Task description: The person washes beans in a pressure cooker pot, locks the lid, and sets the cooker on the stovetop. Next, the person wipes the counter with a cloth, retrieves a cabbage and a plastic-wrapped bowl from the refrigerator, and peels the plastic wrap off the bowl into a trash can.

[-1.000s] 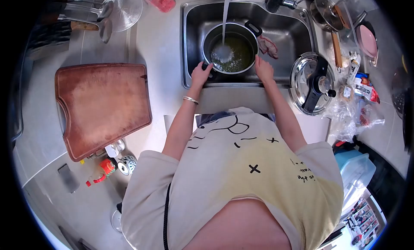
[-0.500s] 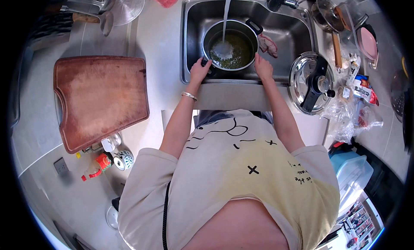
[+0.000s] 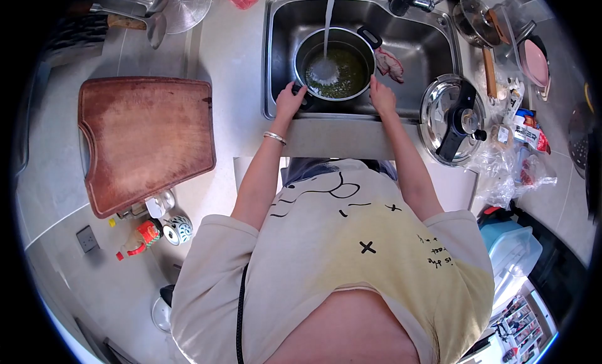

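A metal pot (image 3: 302, 49) with black handles stands in the sink (image 3: 414, 47), and a stream of water (image 3: 329, 19) runs down into it. Inside the pot is greenish water (image 3: 348, 66) with small green bits and froth where the stream lands. My left hand (image 3: 290, 102) is closed around the near-left handle. On the right side, my right hand (image 3: 382, 98) grips the pot's rim, its fingertips partly hidden. Beside the pot, a piece of raw meat (image 3: 390, 66) lies on the sink floor.
A pressure cooker lid (image 3: 461, 121) rests on the sink's right edge. Further right are plastic bags (image 3: 501, 157) and a glass-lidded pan (image 3: 476, 22). To the left lies a wooden cutting board (image 3: 150, 141), with ladles (image 3: 155, 28) behind it. Bottles (image 3: 141, 236) stand below the board.
Both hands stay on the pot, which keeps its place. Water still runs into it. Only a slight shift of the view shows.
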`<state>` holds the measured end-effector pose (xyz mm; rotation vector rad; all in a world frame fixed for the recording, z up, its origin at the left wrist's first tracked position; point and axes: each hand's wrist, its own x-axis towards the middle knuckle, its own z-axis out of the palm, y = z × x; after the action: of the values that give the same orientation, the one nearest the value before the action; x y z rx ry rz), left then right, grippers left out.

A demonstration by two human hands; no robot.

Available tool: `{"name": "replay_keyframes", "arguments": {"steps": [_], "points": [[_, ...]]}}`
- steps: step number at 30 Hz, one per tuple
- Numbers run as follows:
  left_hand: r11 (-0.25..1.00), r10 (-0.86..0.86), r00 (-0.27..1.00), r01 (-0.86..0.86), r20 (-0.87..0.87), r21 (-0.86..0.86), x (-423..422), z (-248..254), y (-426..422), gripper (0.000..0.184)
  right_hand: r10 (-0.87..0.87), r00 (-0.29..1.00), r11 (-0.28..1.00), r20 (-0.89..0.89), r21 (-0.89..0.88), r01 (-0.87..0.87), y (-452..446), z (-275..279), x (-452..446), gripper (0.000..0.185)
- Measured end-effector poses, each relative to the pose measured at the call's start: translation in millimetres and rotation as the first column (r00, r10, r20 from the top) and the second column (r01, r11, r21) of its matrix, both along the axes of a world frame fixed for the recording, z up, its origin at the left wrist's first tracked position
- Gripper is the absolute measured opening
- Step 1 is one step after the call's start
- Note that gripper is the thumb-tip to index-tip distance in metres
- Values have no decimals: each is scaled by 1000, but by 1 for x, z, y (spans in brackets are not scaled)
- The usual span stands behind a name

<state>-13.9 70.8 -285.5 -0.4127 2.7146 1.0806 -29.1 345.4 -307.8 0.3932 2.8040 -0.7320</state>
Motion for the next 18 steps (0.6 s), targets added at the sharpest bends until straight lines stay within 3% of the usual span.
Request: {"name": "replay_keyframes", "arguments": {"steps": [18], "points": [[1000, -2, 1000, 1, -24, -23, 1, 1, 1, 64, 14, 1000, 998, 20, -55, -12, 0, 8, 2, 63]]}}
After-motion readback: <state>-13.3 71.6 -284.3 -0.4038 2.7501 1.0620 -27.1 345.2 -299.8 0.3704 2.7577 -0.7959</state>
